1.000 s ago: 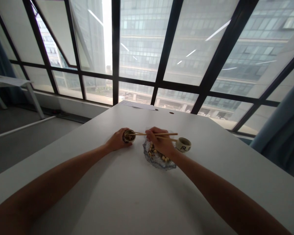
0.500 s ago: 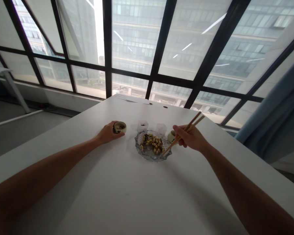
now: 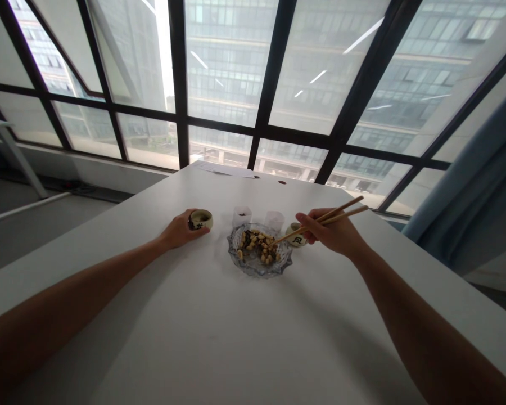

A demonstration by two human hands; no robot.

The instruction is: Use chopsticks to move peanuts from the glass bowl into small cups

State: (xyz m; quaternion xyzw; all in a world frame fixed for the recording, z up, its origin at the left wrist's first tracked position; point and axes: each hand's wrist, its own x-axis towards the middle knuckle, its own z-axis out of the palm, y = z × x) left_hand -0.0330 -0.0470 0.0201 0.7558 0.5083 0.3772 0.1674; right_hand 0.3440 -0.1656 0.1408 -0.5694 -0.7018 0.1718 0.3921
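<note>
My left hand [image 3: 180,229] is wrapped round a small pale cup [image 3: 203,220] with dark characters on its side, at the left of the plate. In my right hand [image 3: 326,232] is a pair of wooden chopsticks [image 3: 339,214], slanting down to the left. Their tips reach among the peanuts [image 3: 253,239] and dark bits mixed with them. These lie in a scalloped clear glass plate [image 3: 283,266]. A second pale cup [image 3: 297,238] with a dark character stands beside the plate, partly behind the chopsticks and my right fingers.
Two small translucent white cups, a left one [image 3: 242,216] with dark bits inside and a right one [image 3: 275,219], stand just behind the plate. Paper sheets [image 3: 223,169] lie at the far end of the white table [image 3: 219,337]. A blue curtain [image 3: 468,191] hangs at right, by the windows.
The chopstick tips have moved left and up from the plate's right rim into the peanuts. The chopsticks now lie flatter. My left hand keeps its hold on the cup.
</note>
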